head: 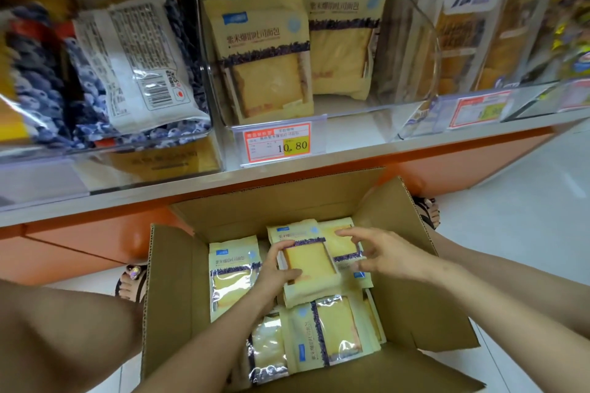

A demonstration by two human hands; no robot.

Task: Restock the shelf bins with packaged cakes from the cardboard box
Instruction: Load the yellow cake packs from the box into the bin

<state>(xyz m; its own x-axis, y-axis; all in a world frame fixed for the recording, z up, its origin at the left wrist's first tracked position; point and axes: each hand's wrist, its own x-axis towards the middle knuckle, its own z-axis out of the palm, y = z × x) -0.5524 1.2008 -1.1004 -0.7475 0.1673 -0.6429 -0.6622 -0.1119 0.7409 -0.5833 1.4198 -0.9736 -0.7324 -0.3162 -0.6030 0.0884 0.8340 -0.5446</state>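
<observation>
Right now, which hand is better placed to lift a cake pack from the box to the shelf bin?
Left, probably. The left hand grips the top cake pack in the cardboard box, thumb across its front. The right hand is spread open beside it, gripping nothing.

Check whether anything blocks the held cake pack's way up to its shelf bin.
Nothing visible does. The left hand grips the cake pack in the open cardboard box, with open space above it. Only the front wall of the clear bin must be cleared; shelved packs already stand behind it.
</observation>
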